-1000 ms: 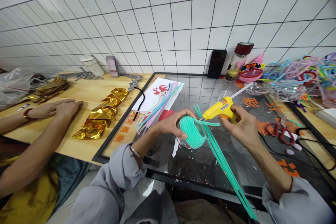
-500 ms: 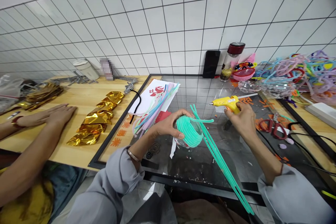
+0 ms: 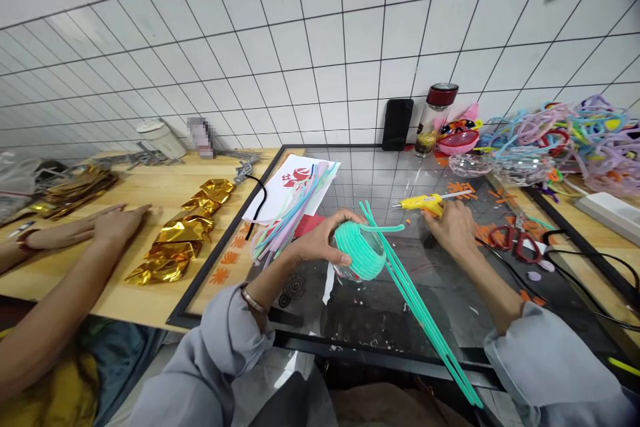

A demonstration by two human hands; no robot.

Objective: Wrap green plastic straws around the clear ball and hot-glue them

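My left hand [image 3: 320, 244] is closed round a clear round container wrapped in mint-green pipe cleaner [image 3: 361, 250], held just above the glass table top [image 3: 400, 307]. Long loose ends of the same green pipe cleaners [image 3: 425, 317] trail down toward the table's near edge. My right hand [image 3: 453, 227] rests low on the glass, its fingers still round the handle of a yellow hot glue gun [image 3: 424, 202] that lies on the table with its nozzle pointing left.
A bundle of pastel pipe cleaners [image 3: 293, 210] lies on white paper. Gold foil pieces [image 3: 187, 230] and another person's hands [image 3: 95, 227] rest on the wooden table at left. A phone [image 3: 397, 123], a jar [image 3: 434, 120], a tangle of coloured pipe cleaners [image 3: 575, 137] and red scissors [image 3: 515, 243] sit at back and right.
My right hand took the glue gun away from the green-wrapped container, moved it right and back, and lowered it onto the glass. My left hand kept hold of the container.
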